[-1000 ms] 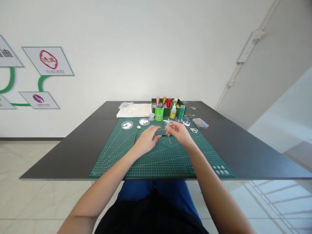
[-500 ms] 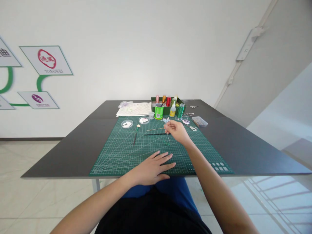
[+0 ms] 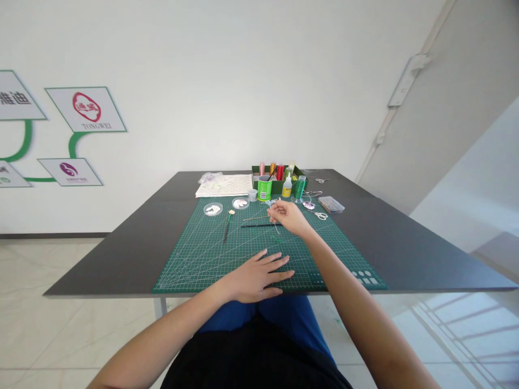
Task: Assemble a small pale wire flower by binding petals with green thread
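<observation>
White wall [image 3: 243, 81] (logo panels [image 3: 86, 108] at left), dark table [image 3: 138, 237], pale tiled floor [image 3: 32, 275].

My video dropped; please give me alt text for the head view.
The right hand pinches a small pale-blue piece over a green cutting mat, while the left hand is spread palm-down at the mat's near edge. A small pale flower lies on the mat at left; a bright green can and a box holding colored spools stand beyond.

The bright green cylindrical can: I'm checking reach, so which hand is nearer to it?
Right. The right hand is in front of the can, slightly rightward; the left hand is farther, by the near edge of the green gridded mat.
</observation>
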`<action>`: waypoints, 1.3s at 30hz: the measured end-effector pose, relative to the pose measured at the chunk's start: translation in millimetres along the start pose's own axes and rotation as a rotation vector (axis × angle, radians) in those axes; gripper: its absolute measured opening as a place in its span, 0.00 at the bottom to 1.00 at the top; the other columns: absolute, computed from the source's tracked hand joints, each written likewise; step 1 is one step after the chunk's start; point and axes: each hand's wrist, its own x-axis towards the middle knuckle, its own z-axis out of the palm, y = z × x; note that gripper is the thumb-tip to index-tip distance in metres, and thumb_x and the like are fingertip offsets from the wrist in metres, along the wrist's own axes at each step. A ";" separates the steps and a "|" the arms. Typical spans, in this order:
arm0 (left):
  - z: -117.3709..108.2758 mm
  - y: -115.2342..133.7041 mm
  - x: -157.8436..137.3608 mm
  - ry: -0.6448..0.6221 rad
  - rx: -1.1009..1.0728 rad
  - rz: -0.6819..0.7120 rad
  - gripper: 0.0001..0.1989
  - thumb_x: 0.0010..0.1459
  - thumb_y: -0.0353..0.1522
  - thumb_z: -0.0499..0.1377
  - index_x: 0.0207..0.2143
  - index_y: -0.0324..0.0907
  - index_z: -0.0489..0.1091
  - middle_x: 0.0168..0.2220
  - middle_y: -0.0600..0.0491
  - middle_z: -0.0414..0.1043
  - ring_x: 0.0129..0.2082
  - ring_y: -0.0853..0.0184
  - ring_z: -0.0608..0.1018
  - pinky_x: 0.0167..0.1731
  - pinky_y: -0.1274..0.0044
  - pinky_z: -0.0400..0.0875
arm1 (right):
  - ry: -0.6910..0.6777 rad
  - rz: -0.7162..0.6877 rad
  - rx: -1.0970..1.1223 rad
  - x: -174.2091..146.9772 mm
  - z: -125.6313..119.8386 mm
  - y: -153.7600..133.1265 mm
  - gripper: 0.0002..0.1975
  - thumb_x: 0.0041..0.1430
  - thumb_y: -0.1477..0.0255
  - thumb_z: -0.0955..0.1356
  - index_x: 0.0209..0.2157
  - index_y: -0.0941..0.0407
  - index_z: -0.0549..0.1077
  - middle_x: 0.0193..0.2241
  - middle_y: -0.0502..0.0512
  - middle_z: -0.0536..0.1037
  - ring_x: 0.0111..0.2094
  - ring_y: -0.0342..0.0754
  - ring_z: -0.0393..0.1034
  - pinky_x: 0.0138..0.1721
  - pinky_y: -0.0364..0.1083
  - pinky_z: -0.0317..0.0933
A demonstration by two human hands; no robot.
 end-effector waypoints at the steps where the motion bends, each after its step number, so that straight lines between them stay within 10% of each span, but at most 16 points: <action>1: -0.6 -0.4 0.2 -0.002 -0.002 0.003 0.28 0.70 0.44 0.48 0.70 0.51 0.53 0.73 0.46 0.45 0.72 0.53 0.49 0.68 0.52 0.41 | -0.001 -0.001 0.000 0.4 -0.9 -0.1 0.15 0.54 0.59 0.72 0.25 0.55 0.70 0.20 0.52 0.76 0.22 0.45 0.70 0.28 0.46 0.67; 39: -6.2 -10.8 3.4 -0.107 0.288 0.123 0.30 0.71 0.45 0.45 0.71 0.46 0.50 0.72 0.43 0.46 0.72 0.52 0.52 0.66 0.53 0.52 | -0.028 0.036 0.149 16.2 -0.9 23.0 0.23 0.44 0.52 0.76 0.23 0.56 0.70 0.18 0.50 0.75 0.20 0.43 0.68 0.29 0.45 0.65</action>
